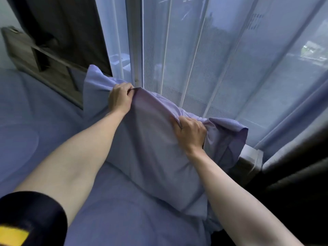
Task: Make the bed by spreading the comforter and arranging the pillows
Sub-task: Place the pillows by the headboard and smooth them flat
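Note:
A lavender pillow point(152, 144) stands on its long edge on the bed, leaning toward the window. My left hand point(119, 98) pinches the pillow's upper edge near its far corner. My right hand point(190, 133) grips the same upper edge closer to the near end, bunching the case there. Under the pillow lies the blue-lavender bed cover point(44, 125), spread over the bed and reaching the lower edge of the view.
Sheer white curtains point(213, 59) hang right behind the pillow. A dark drape point(74, 29) and a dark wooden shelf unit point(35, 55) stand at the upper left. A dark padded headboard point(298, 174) rises at the right, with a pale ledge point(251, 154) beside it.

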Demonstrator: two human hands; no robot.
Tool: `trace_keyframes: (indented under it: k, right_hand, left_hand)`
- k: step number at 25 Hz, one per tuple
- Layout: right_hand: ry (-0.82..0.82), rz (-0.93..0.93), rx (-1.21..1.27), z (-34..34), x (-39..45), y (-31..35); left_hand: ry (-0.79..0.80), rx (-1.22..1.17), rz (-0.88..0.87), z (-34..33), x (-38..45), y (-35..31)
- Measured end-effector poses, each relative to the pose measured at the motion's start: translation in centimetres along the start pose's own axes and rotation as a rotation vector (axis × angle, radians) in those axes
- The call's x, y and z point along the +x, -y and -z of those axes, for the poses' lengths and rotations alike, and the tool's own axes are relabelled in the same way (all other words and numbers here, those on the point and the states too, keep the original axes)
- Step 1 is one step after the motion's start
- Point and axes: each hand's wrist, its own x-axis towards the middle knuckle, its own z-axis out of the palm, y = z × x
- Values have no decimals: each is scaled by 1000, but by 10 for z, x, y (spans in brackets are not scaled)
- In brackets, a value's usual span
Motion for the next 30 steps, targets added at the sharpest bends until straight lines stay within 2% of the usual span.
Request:
trace_keyframes:
  k: [5, 7, 9, 10, 11, 13, 15, 17, 21, 25, 27, 30]
  right_hand:
    - [56, -44, 62, 1, -4, -4]
    - [124, -124, 120, 14, 4, -3]
    - [227, -237, 219, 26, 24, -8]
    - [279, -265, 244, 31, 35, -11]
    - [333, -265, 239, 33, 42, -15]
    - [449, -235, 199, 32, 43, -20]
    - [420, -226, 213, 24, 27, -26]
    - [334, -259, 228, 22, 13, -29]
    - [267, -307, 217, 33, 26, -34]
    - [146, -356, 172, 43, 58, -38]
    - [188, -370, 73, 31, 59, -41]
    - [378, -345, -22, 13, 50, -45]
  left_hand:
    - [209, 24, -29, 5, 3, 36]
    - [276, -134, 114, 21, 11, 41]
    - [241, -319, 252, 35, 27, 44]
    - [220, -317, 288, 39, 37, 48]
    - [240, -253, 303, 42, 47, 53]
    - [440, 33, 232, 45, 54, 53]
    - [609, 141, 199, 35, 56, 60]
    - [574, 178, 194, 24, 52, 62]
    - [273, 282, 222, 25, 62, 37]
    - [19, 53, 320, 28, 89, 15]
    - [57, -16, 389, 11, 83, 16]
    - [329, 51, 299, -7, 62, 24]
